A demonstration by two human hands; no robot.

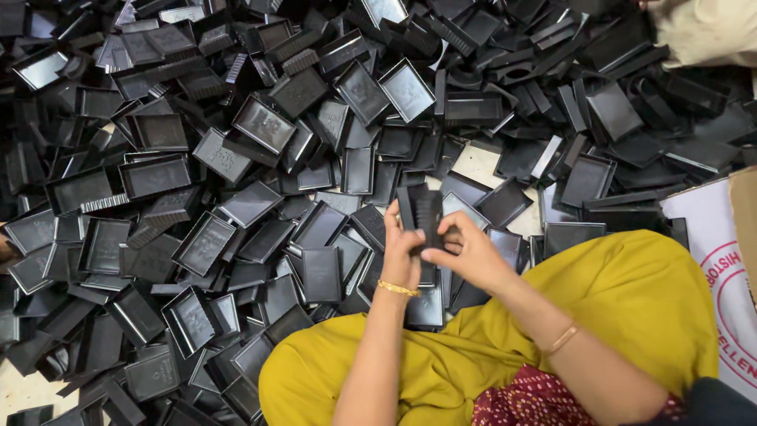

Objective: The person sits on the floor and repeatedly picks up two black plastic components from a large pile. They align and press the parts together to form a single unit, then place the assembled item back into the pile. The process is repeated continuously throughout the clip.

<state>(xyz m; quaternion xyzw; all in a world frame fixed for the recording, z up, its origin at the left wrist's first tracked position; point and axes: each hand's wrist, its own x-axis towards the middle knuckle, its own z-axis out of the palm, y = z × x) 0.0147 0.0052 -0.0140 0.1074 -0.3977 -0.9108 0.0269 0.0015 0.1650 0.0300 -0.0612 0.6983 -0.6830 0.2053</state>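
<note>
My left hand (pixel 400 246) and my right hand (pixel 465 251) meet in front of me and together grip a small stack of black plastic trays (pixel 420 213), held upright on edge. The left hand wraps the stack's left side; the right hand's fingers press its right side and lower edge. A gold bangle sits on each wrist. My knees, in yellow cloth (pixel 631 292), fill the lower part of the view under my forearms.
A deep heap of loose black rectangular plastic trays (pixel 260 126) covers the floor on all sides, some face up, some overturned. A white printed sack or carton (pixel 721 268) lies at the right edge. Beige cloth of another person (pixel 706 31) shows top right.
</note>
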